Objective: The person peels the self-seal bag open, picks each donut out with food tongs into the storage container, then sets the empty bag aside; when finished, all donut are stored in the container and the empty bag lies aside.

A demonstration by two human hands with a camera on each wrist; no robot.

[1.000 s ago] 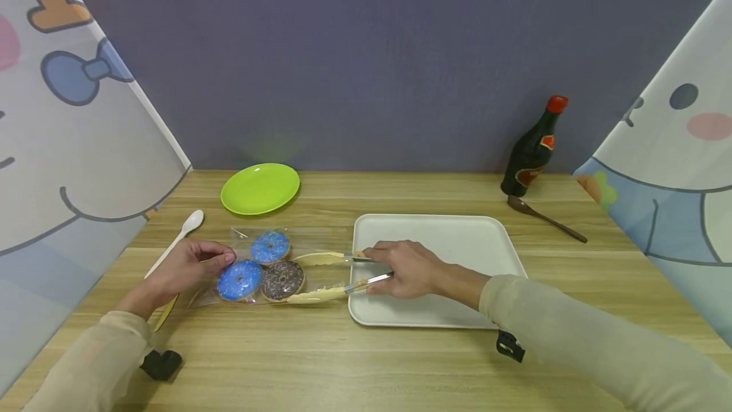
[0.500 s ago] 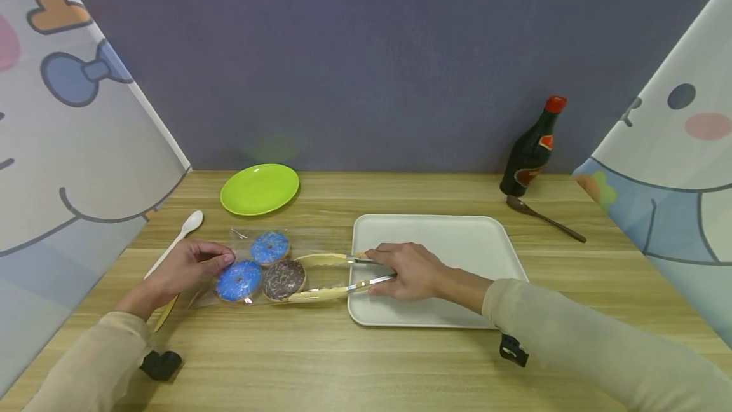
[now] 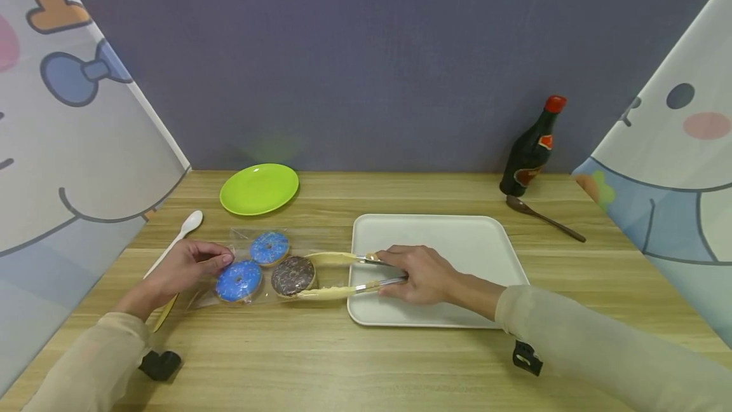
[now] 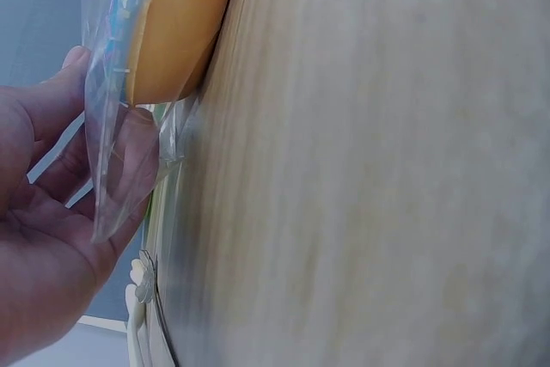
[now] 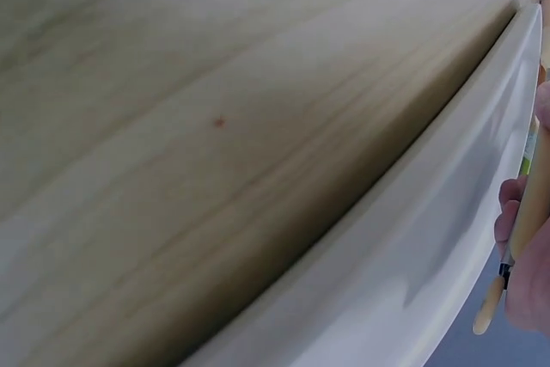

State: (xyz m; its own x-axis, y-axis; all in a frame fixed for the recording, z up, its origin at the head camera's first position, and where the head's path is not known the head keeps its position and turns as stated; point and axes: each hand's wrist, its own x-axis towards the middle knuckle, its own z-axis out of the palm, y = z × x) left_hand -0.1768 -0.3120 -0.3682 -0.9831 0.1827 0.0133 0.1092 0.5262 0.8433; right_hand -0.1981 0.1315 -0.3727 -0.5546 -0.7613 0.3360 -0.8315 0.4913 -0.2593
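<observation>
My left hand [image 3: 185, 272] pinches the left edge of a clear plastic bag [image 4: 107, 191] between thumb and fingers. Inside lie two blue-iced doughnuts, the front one [image 3: 238, 281] close to my fingertips and the other [image 3: 269, 248] behind it. A chocolate doughnut [image 3: 293, 276] is to their right, tilted slightly, between the pale yellow tips of a pair of tongs [image 3: 326, 294]. My right hand [image 3: 420, 275] grips the tongs by their metal arms, over the left part of a white tray [image 3: 457, 240]. In the right wrist view only some curled fingers and a tong handle show at the edge.
A green plate [image 3: 260, 189] sits at the back left. Along the left side lie a white spoon [image 3: 176, 239] and a yellow utensil [image 3: 166, 315], partly hidden by my left hand. At the back right stand a dark bottle [image 3: 528, 154] with a red cap and a brown spoon [image 3: 537, 213].
My right hand and the tongs have moved to the right, drawing the chocolate doughnut away from the blue ones, which stay in place. My left hand has hardly moved.
</observation>
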